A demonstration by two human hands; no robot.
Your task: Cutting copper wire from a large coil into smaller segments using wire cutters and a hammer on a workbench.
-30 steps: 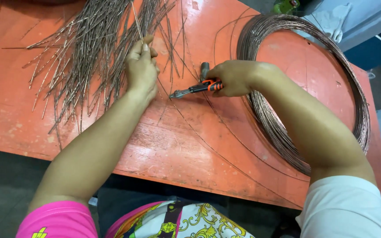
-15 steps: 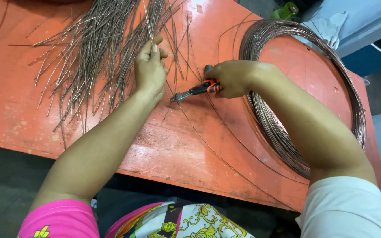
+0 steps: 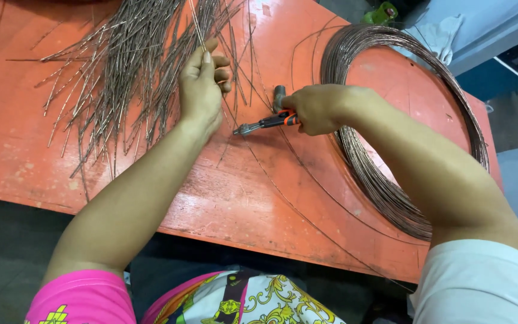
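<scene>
My left hand [image 3: 202,84] pinches a thin cut wire piece [image 3: 194,24] between thumb and fingers, over a pile of cut wire pieces [image 3: 127,66] spread on the orange table [image 3: 223,204]. My right hand [image 3: 316,108] grips orange-handled pliers [image 3: 265,123], jaws pointing left toward my left wrist. A loose strand of wire [image 3: 289,198] runs from the pliers area across the table. A large coil of wire [image 3: 403,138] lies under my right forearm.
The table's near edge [image 3: 211,237] runs above my lap. A green object [image 3: 382,13] and a white cloth [image 3: 445,36] lie beyond the coil at the top right. A blue box [image 3: 505,75] stands off the table to the right.
My left hand has moved up and right over the pile, lifting a wire piece. The right hand with the pliers has stayed near the coil's inner edge.
</scene>
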